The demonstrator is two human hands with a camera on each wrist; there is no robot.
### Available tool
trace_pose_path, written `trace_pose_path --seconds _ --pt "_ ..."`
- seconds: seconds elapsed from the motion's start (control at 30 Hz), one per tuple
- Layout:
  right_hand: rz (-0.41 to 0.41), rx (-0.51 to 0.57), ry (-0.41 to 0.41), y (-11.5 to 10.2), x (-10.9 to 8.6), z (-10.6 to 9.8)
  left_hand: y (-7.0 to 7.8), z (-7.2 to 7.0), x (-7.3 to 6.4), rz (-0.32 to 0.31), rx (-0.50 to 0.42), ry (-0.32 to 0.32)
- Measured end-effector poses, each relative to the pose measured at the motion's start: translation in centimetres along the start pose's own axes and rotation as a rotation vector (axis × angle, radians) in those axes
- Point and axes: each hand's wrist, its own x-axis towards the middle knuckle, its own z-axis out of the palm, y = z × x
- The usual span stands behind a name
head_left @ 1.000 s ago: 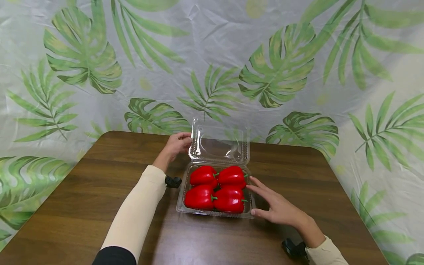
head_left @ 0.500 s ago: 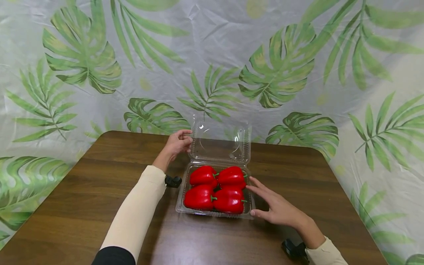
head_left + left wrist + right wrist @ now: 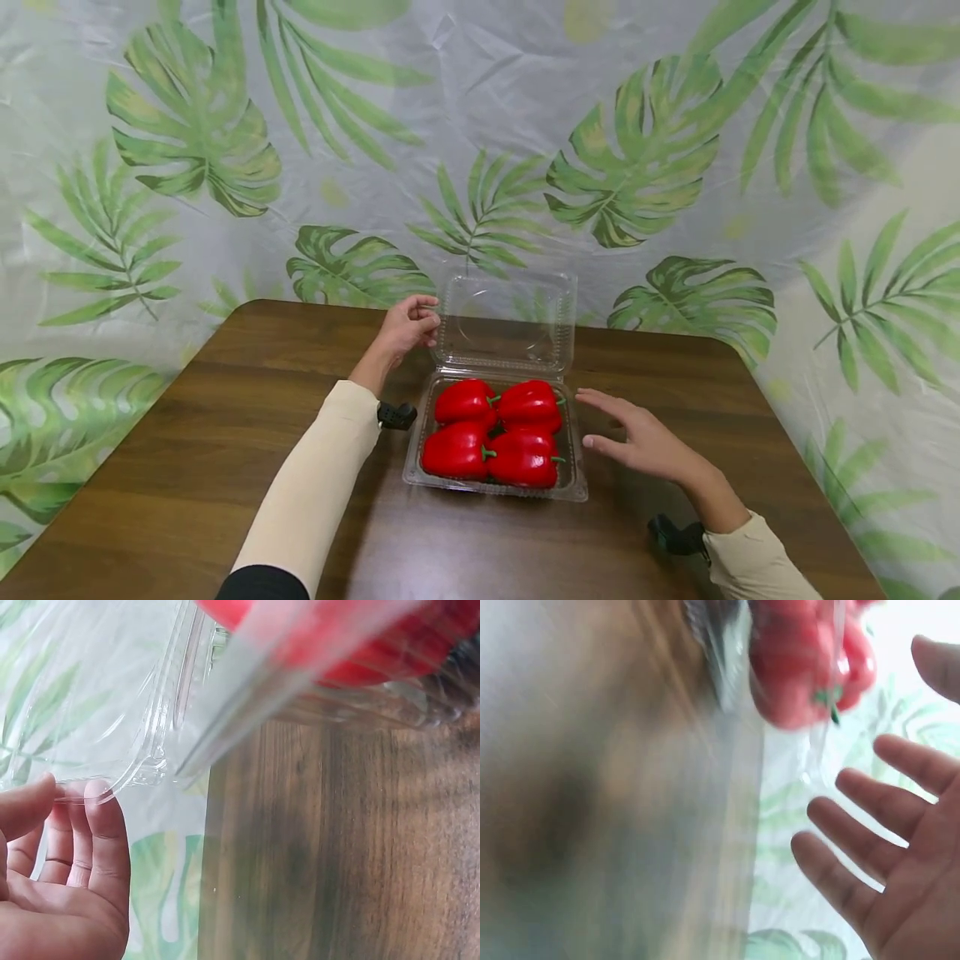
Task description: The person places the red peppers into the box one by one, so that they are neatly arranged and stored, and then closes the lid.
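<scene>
Several red bell peppers (image 3: pixel 467 402) with green stems lie in a clear plastic clamshell container (image 3: pixel 573 492) mid-table. Its hinged lid (image 3: pixel 501 329) stands raised at the back. My left hand (image 3: pixel 405 329) is at the lid's left edge; in the left wrist view, its thumb and fingers (image 3: pixel 106 825) pinch the rim near a corner. Beside the container's right side, my right hand (image 3: pixel 645 437) hovers with fingers spread, holding nothing. The right wrist view shows that same right hand (image 3: pixel 900 847) apart from the container, with red peppers (image 3: pixel 787 682) beyond the fingertips.
The brown wooden table (image 3: pixel 262 433) has rounded far corners. Right behind it hangs a pale cloth (image 3: pixel 495 100) printed with green leaves. Each wrist wears a small black camera, such as the left one (image 3: pixel 397 416).
The lid has tipped a little further back with my left hand at its edge. My right hand has drawn off the container's right side, and the head view has shifted slightly.
</scene>
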Motion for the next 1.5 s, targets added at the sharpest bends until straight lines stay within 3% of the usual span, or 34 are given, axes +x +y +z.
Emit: trace_pose_path --seconds 0.23,0.5,0.67,0.83,0.97,1.13,1.5 --pt "0.173 0.16 0.036 3.0 2.7 -1.7 -0.5 0.3 0.0 -0.01 -0.004 -0.02" --pt "0.337 0.38 0.087 4.7 7.7 -2.8 -0.3 0.2 0.1 -0.025 -0.03 0.016" --pt "0.398 0.609 0.117 5.7 9.9 -3.0 -0.1 0.6 0.2 -0.02 -0.034 0.005" --pt "0.397 0.789 0.134 6.6 11.0 -3.2 -0.1 0.9 0.2 -0.011 -0.022 -0.004" --pt "0.382 0.823 0.135 6.1 12.0 -3.1 -0.1 0.8 0.1 -0.006 -0.028 0.009" --pt "0.421 0.821 0.206 5.3 12.9 -2.5 -0.2 0.5 -0.1 -0.002 -0.013 0.009" --pt "0.424 0.81 0.281 4.9 13.1 -2.3 0.1 0.4 0.1 -0.017 0.007 0.014"
